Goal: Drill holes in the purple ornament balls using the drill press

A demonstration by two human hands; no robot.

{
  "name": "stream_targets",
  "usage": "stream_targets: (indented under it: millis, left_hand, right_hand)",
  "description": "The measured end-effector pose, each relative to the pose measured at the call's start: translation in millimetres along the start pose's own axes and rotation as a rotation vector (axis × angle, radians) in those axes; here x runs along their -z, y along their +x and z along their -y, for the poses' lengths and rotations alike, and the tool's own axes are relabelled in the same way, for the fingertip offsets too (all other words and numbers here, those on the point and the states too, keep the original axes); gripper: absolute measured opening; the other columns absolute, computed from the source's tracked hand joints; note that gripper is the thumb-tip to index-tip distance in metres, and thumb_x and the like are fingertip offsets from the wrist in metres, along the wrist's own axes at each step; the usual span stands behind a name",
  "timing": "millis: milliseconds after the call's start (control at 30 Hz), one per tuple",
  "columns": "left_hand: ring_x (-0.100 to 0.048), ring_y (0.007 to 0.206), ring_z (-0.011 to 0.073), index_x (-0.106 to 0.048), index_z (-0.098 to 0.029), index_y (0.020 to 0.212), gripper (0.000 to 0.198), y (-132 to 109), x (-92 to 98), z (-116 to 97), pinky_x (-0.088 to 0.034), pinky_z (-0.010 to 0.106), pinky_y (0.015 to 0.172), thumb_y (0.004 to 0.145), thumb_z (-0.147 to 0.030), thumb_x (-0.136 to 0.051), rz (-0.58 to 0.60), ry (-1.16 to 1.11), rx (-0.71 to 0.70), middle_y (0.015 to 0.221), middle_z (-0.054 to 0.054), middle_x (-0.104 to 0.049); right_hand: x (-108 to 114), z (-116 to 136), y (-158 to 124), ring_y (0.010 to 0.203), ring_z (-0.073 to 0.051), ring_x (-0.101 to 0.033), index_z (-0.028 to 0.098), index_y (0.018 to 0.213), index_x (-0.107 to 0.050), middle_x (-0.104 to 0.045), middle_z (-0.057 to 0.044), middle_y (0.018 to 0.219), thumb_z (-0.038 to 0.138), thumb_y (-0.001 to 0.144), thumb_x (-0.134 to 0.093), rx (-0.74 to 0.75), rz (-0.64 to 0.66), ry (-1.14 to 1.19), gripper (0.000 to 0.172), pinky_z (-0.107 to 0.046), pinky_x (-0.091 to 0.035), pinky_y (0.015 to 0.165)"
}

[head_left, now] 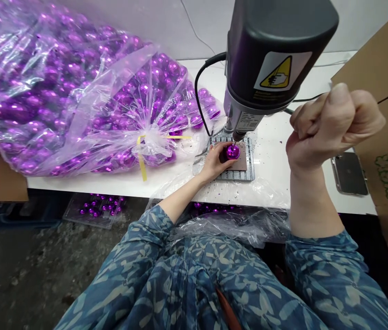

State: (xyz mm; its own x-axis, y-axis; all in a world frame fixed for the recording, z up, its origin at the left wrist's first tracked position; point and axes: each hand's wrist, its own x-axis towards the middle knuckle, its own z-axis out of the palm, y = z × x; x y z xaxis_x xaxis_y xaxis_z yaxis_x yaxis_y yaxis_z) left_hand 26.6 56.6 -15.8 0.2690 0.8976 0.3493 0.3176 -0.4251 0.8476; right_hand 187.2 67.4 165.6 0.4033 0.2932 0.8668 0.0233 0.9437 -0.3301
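A shiny purple ball (pixel 232 151) sits on a brown pad (pixel 242 161) over the grooved metal base of a bench drill press (pixel 249 55). My left hand (pixel 215 160) curls its fingers and thumb around the ball from the left. Directly above, the drill bit (pixel 234 143) reaches down to the top of the ball; whether it has entered cannot be made out. My right hand (pixel 331 123) is closed in a fist to the right of the drill head, around the feed lever, which my fingers mostly hide.
A big clear bag (pixel 77 91) full of purple balls covers the table's left side, tied with yellow tape. A phone (pixel 349 174) lies at right, beside a cardboard box (pixel 386 151). Below the table edge stands a clear bin (pixel 94 208) with purple balls. Dark shavings dot the white tabletop (pixel 269 178).
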Motion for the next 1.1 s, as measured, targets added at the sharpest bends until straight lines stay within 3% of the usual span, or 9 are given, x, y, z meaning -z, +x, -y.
stream_targets:
  millis: [233,433,833,1100]
  left_hand:
    - [-0.064,0.135,0.0314,-0.060,-0.023,0.137,0.053,0,1.2,0,-0.043,0.056,0.121,0.092,-0.039,-0.082,0.020,0.043,-0.001,0.141,0.014,-0.070]
    - [-0.063,0.135,0.0319,-0.059,-0.025,0.140,0.054,0,1.1,1,-0.045,0.053,0.119,0.093,-0.042,-0.079,0.020,0.092,-0.038,0.140,0.013,-0.070]
    - [-0.065,0.130,0.0312,-0.060,-0.023,0.139,0.053,1,0.9,0,-0.048,0.051,0.115,0.093,-0.042,-0.079,0.014,0.118,-0.020,0.137,0.014,-0.072]
    - [-0.066,0.130,0.0307,-0.062,-0.022,0.136,0.053,0,0.0,-1,-0.047,0.050,0.115,0.090,-0.039,-0.083,-0.002,0.085,-0.016,0.136,0.013,-0.072]
  right_hand:
    - [10,-8,-11,0.034,0.001,-0.021,0.016,0.069,-0.008,-0.011,0.008,0.045,0.032,0.095,-0.069,0.125,0.021,0.059,0.069,-0.016,-0.020,0.035]
    - [18,-16,-21,0.035,0.002,-0.021,0.014,0.064,-0.020,-0.020,0.010,0.045,0.024,0.097,-0.062,0.185,0.053,0.051,0.054,-0.013,-0.021,0.039]
    - [27,-27,-30,0.033,0.000,-0.011,0.016,0.063,-0.013,-0.010,0.008,0.041,0.030,0.091,-0.064,0.291,0.034,0.010,0.060,-0.020,-0.015,0.036]
    - [29,-22,-36,0.031,-0.001,-0.014,0.014,0.054,-0.013,-0.010,0.006,0.038,0.047,0.090,-0.069,0.191,0.039,-0.078,0.075,-0.022,-0.015,0.036]
